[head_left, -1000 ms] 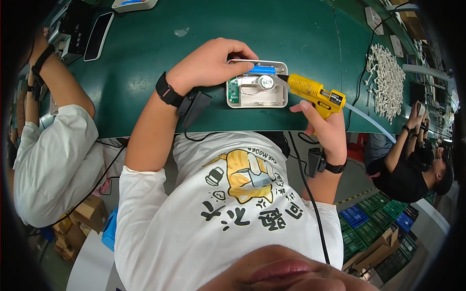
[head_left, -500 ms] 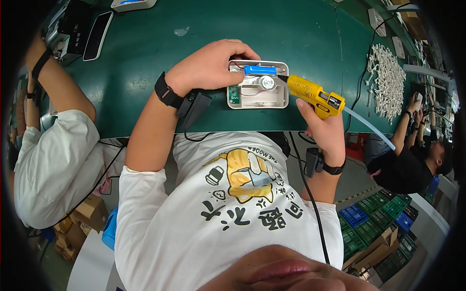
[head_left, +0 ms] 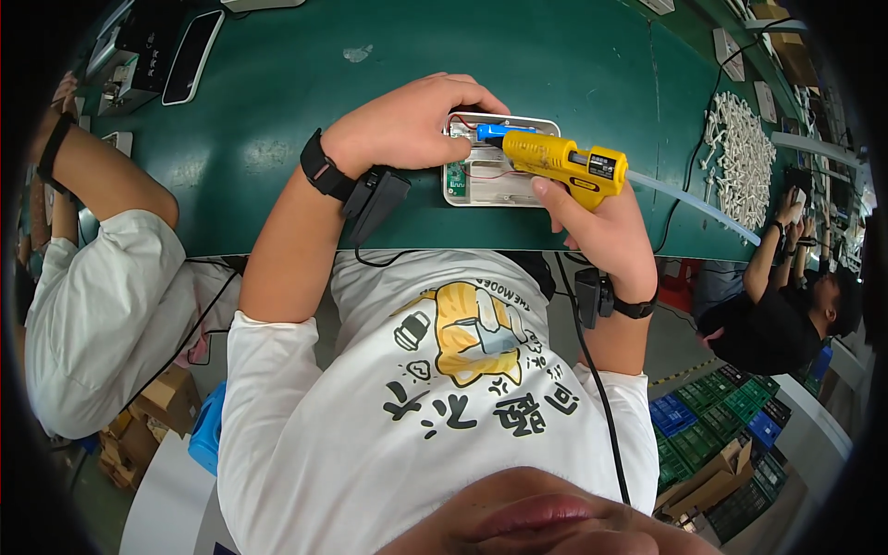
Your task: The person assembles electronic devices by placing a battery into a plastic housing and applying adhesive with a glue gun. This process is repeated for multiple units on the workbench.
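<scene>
A shallow white plastic housing (head_left: 499, 197) lies open side up on the green table, with a green circuit board (head_left: 456, 181) at its left end. Inside, along its far side, sits a blue cylindrical battery (head_left: 491, 130) with thin red wires. My left hand (head_left: 418, 120) grips the housing's left end, thumb inside and fingers over the far rim. In my right hand (head_left: 592, 217) is a yellow hot glue gun (head_left: 555, 157), its dark nozzle reaching the battery. A translucent glue stick (head_left: 689, 199) sticks out of its back. The gun hides the housing's right part and the motor.
A heap of small white parts (head_left: 740, 162) lies on the table at right, beside a black cable (head_left: 689, 157). At far left are a smartphone (head_left: 193, 57) and a black box (head_left: 139, 55). Other people sit close on both sides.
My right hand has brought the glue gun left across the housing, its nozzle going from the battery's right end toward its left. The housing sits slightly farther right in view.
</scene>
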### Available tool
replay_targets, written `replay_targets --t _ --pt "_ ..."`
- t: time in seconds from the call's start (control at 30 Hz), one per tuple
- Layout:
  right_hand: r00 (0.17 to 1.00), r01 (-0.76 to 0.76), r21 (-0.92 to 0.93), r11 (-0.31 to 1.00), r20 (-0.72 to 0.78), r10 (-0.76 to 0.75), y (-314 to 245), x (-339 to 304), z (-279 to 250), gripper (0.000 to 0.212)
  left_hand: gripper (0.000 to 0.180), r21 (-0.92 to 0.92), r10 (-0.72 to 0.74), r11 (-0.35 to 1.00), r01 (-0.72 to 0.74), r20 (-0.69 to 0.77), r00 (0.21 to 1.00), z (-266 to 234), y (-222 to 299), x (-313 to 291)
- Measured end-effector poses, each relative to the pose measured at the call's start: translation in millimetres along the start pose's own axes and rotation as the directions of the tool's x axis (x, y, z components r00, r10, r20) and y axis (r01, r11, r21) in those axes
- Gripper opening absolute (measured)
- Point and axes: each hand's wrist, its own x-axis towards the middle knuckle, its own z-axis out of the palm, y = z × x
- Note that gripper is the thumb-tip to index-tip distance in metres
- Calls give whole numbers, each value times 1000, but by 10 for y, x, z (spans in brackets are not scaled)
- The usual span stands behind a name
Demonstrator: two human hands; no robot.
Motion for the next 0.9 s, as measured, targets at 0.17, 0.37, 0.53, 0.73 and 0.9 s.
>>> replay_targets --t 0.17,0.37,0.53,0.73,0.9 --pt "996 80 -18 997 -44 -80 57 36 47 36 49 23 -1 1000 1 14 1000 -4 -3 15" --pt "995 42 -55 998 -93 -47 80 -15 1 36 50 32 -6 999 6 12 1000 5 5 10" --pt "996 70 -47 996 -50 -72 16 47 33 33 46 8 33 999 -33 -29 999 2 12 -1" --pt "991 136 95 986 -7 -136 104 -63 -30 26 32 162 -129 977 142 -82 988 -200 178 -54" --pt "963 241 392 888 -214 -167 525 -146 -307 26 24 -114 -330 943 311 -239 913 -355 157 -60"
